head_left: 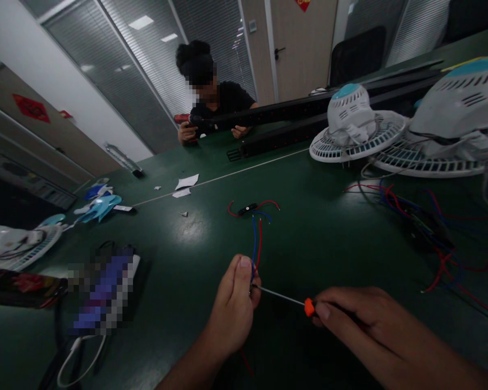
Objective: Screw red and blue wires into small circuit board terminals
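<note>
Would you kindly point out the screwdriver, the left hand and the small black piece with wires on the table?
Screwdriver [309, 307]: head view, on its orange collar.
Left hand [235, 304]: head view, near the thumb's base.
Small black piece [248, 209]: head view, mid-body.

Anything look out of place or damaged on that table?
Only mildly: white paper scraps lie loose left of the small black module, like stray litter on the green table. Nothing looks spilled or damaged around the screwdriver in the right hand.

I count one screwdriver [309, 307] and three white fans [352, 123].
</note>
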Demonstrator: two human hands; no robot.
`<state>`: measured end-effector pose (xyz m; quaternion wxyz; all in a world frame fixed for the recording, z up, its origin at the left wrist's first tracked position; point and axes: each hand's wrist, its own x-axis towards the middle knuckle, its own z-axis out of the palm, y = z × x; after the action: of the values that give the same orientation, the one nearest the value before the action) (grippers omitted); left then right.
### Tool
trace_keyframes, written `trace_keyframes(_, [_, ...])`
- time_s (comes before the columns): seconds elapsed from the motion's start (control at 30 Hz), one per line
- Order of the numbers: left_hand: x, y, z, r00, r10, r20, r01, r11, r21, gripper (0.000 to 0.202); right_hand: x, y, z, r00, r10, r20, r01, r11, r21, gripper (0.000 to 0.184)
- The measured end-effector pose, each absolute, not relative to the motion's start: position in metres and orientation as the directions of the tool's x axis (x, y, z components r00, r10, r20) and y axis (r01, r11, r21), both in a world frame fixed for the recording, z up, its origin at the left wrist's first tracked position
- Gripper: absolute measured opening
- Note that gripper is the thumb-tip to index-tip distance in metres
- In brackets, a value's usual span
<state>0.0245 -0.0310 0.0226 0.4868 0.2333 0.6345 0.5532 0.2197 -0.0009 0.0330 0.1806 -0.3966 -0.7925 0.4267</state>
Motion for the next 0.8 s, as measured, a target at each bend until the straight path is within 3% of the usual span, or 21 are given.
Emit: trace_keyframes(0.8, [0.0231,-0.0305,0.0207,-0.415,0.843,-0.343,-0.234,0.265,0.935,0.046,0.2194,0.0026,0.0312,-0.657,0.747,-0.104,0.499,0.327,-0.803,0.027])
